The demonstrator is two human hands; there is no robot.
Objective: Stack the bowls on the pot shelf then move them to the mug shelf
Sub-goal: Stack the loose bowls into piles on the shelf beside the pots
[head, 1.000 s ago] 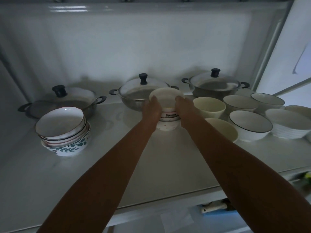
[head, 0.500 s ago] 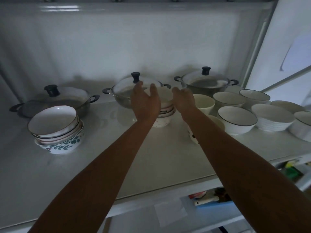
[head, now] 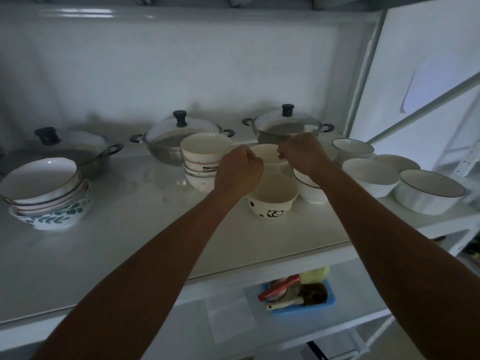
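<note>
Seen from the head camera, the pot shelf (head: 130, 242) is dim. Both hands meet at a plain cream bowl (head: 268, 153) standing toward the shelf's back edge, right of centre. The left hand (head: 239, 170) has its fingers curled in tight at the bowl's left rim, and the right hand (head: 302, 154) mirrors it at the right rim. Each appears to pinch the rim between thumb and fingers, though the gloom and the backs of the hands hide the actual contact. A hold on opposite sides would keep the bowl level when lifted (sensible, with crockery crowding it). I judge it is meant for the middle stack (head: 205, 162) just to its left, which stands in front of the centre pot (head: 181, 141).

Just in front of the cream bowl sits a panda bowl (head: 271, 197), single and unstacked. Toward the shelf's right edge are loose white bowls: a ribbed bowl (head: 370, 176) and a dark-rimmed bowl (head: 431, 194) nearest the front right corner. Near the left edge a leaning left stack (head: 48, 193) rests in a leaf-patterned bowl, in front of the left pot (head: 65, 149). The right pot (head: 287, 126) stands at the back. Stacking looks partly done, and I cannot pick out the mug shelf.

No writing can be read. A dark patch like a label on the middle stack is too blurred, and the panda print is the only clear marking. Below the shelf, a blue tray (head: 330, 300) holds utensils.
</note>
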